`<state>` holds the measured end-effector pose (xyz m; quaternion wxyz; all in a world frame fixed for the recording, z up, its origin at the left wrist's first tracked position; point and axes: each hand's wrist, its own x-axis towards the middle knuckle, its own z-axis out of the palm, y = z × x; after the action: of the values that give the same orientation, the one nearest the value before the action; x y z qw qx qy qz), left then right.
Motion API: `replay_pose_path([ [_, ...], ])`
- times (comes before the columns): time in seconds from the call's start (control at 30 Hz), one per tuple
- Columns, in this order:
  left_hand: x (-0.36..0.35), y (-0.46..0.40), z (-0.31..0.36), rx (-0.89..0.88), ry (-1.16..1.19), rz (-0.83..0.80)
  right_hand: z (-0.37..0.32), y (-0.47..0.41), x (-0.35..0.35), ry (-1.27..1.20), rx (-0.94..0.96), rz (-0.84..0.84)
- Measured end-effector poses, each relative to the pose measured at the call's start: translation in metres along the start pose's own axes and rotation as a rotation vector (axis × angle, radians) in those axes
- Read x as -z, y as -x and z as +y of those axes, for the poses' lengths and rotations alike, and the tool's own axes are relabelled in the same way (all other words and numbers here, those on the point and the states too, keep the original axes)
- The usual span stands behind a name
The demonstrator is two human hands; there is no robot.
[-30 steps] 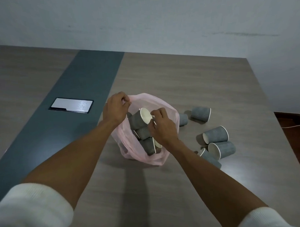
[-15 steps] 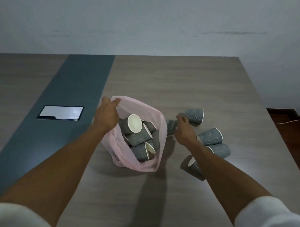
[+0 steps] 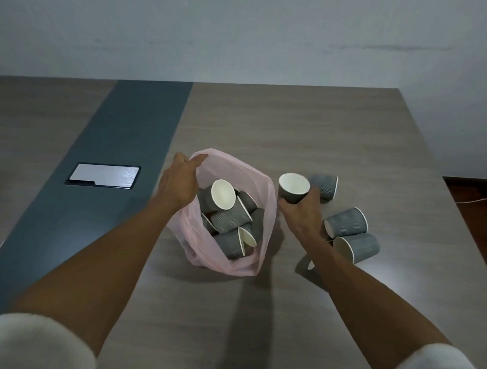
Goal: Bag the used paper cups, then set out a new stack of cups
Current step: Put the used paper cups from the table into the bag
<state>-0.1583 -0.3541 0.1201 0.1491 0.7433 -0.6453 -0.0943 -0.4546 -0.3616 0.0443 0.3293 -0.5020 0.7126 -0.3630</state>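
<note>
On the wooden desk (image 3: 318, 132) the left hand (image 3: 179, 183) pinches the soft pink bag (image 3: 265, 211) open; the right hand (image 3: 301, 212) grips a light paper cup (image 3: 292, 189) by its side; squeezing would likely crush it.

Counts: 1 pink bag (image 3: 261, 211) with at least 6 cups (image 3: 231, 216) visible inside, exact number unclear. 1 cup (image 3: 293, 188) held in hand. 3 cups (image 3: 346, 222) loose on table (image 3: 303, 121), plus 1 partly hidden under the arm.
</note>
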Motion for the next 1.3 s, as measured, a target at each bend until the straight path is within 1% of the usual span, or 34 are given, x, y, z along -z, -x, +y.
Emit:
replay_pose_path([
  [0.07, 0.001, 0.001, -0.001, -0.003, 0.016, -0.004, -0.014, 0.017, 0.003, -0.214, 0.101, 0.126],
  [0.13, 0.003, 0.002, -0.001, -0.021, 0.036, -0.010, -0.029, 0.037, 0.003, -0.362, 0.216, 0.153],
  [0.17, 0.005, 0.003, -0.002, -0.035, 0.041, -0.015, -0.034, 0.047, 0.001, -0.396, 0.282, 0.133],
  [0.23, 0.011, 0.006, -0.004, -0.074, 0.047, -0.020, -0.038, 0.070, -0.003, -0.417, 0.388, 0.018],
  [0.33, 0.022, 0.010, -0.009, -0.124, 0.021, -0.044, -0.039, 0.098, -0.015, -0.351, 0.461, -0.231],
  [0.37, 0.026, 0.013, -0.010, -0.145, 0.013, -0.054, -0.039, 0.106, -0.022, -0.332, 0.472, -0.285],
  [0.43, 0.034, 0.019, -0.011, -0.171, -0.007, -0.059, -0.040, 0.117, -0.038, -0.275, 0.469, -0.337],
  [0.47, 0.037, 0.022, -0.013, -0.178, -0.025, -0.059, -0.041, 0.121, -0.044, -0.200, 0.478, -0.362],
  [0.53, 0.042, 0.028, -0.013, -0.189, -0.047, -0.062, -0.038, 0.121, -0.050, 0.032, 0.518, -0.433],
  [0.57, 0.044, 0.031, -0.013, -0.189, -0.053, -0.067, -0.039, 0.120, -0.049, 0.100, 0.519, -0.457],
  [0.63, 0.047, 0.036, -0.012, -0.188, -0.068, -0.078, -0.039, 0.114, -0.040, 0.083, 0.460, -0.440],
  [0.67, 0.048, 0.038, -0.012, -0.185, -0.076, -0.083, -0.038, 0.111, -0.034, 0.053, 0.433, -0.393],
  [0.73, 0.048, 0.042, -0.012, -0.173, -0.078, -0.084, -0.036, 0.105, -0.023, 0.028, 0.395, -0.181],
  [0.77, 0.047, 0.044, -0.012, -0.164, -0.074, -0.084, -0.034, 0.101, -0.020, 0.047, 0.349, -0.055],
  [0.8, 0.046, 0.045, -0.012, -0.157, -0.069, -0.081, -0.035, 0.099, -0.015, 0.078, 0.269, 0.018],
  [0.83, 0.045, 0.047, -0.013, -0.149, -0.065, -0.080, -0.030, 0.095, -0.014, 0.110, 0.147, 0.015],
  [0.9, 0.042, 0.049, -0.014, -0.138, -0.054, -0.072, -0.017, 0.090, -0.015, 0.156, -0.126, -0.150],
  [0.93, 0.040, 0.050, -0.014, -0.138, -0.048, -0.070, -0.009, 0.087, -0.017, 0.161, -0.220, -0.238],
  [0.97, 0.039, 0.050, -0.014, -0.140, -0.044, -0.069, -0.002, 0.084, -0.019, 0.154, -0.264, -0.286],
  [1.03, 0.036, 0.051, -0.013, -0.136, -0.056, -0.062, 0.010, 0.076, -0.020, 0.142, -0.249, -0.296],
  [1.1, 0.035, 0.052, -0.011, -0.129, -0.073, -0.046, 0.008, 0.068, -0.017, 0.147, -0.205, -0.266],
  [1.2, 0.036, 0.052, -0.004, -0.114, -0.073, 0.009, -0.009, 0.049, 0.000, 0.108, -0.085, -0.147],
  [1.3, 0.035, 0.048, 0.007, -0.092, -0.045, 0.077, -0.025, 0.022, 0.020, 0.054, -0.034, -0.063],
])
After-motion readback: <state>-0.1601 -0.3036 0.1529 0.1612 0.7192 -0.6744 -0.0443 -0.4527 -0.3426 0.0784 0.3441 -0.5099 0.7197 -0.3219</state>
